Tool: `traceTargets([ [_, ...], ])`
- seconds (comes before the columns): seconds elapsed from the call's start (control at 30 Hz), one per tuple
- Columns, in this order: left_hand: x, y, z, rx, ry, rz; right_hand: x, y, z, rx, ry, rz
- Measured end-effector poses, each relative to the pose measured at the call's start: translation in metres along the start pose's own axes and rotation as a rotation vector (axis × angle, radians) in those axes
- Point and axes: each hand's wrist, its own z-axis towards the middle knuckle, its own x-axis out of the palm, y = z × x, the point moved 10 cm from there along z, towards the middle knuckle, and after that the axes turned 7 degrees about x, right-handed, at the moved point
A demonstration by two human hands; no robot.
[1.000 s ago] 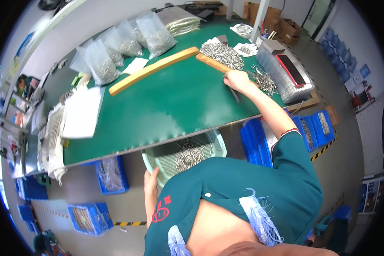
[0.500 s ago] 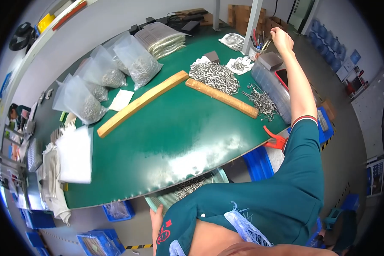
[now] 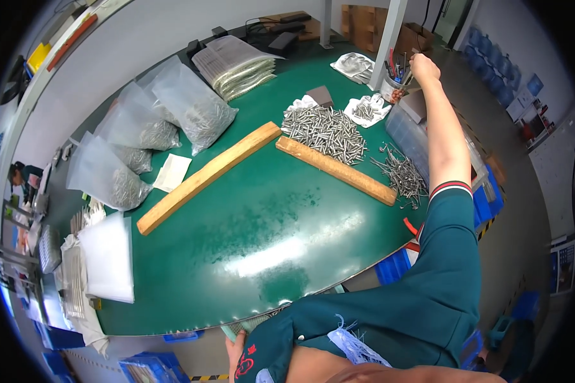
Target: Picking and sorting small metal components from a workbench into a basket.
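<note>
My right hand (image 3: 425, 69) is stretched out to the far right, its fingers pinched together at the pen cup (image 3: 391, 88), which holds pens and thin tools. What sits between the fingertips is too small to make out. Low in front of my body, my left hand (image 3: 235, 350) grips the rim of a green mesh basket (image 3: 257, 324), mostly hidden beneath the table edge and my shirt. On the green table (image 3: 249, 210), two wooden bars, the left bar (image 3: 207, 179) and the right bar (image 3: 335, 169), form an angle. Behind the right one lies a heap of metal pins (image 3: 322, 133).
Clear bags of metal parts (image 3: 195, 105) stand at the back left, near stacked plastic sheets (image 3: 233, 67). White sheets (image 3: 110, 258) lie at the left edge. Loose screws (image 3: 404, 175) and a clear plastic box (image 3: 407, 137) are below my right arm. A post (image 3: 387, 45) rises beside the cup.
My right hand has come down slightly toward the pen cup. The view has shifted, and my body now hides most of the green basket and its metal pieces. The bars stay put.
</note>
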Motion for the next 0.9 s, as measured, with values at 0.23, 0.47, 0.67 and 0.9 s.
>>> traceTargets([
  [0.23, -0.003, 0.003, -0.005, -0.029, -0.010, 0.026, -0.018, 0.033, -0.009, -0.199, -0.014, -0.062],
  [0.47, -0.008, 0.011, -0.004, -0.008, -0.076, 0.029, 0.019, 0.015, 0.016, -0.060, 0.047, -0.051],
  [0.67, -0.006, 0.006, -0.012, -0.071, -0.074, 0.060, 0.019, 0.028, -0.013, -0.023, 0.197, -0.160],
  [0.9, -0.002, 0.002, -0.009, -0.081, -0.031, 0.056, 0.023, 0.027, -0.014, -0.017, 0.228, -0.150],
])
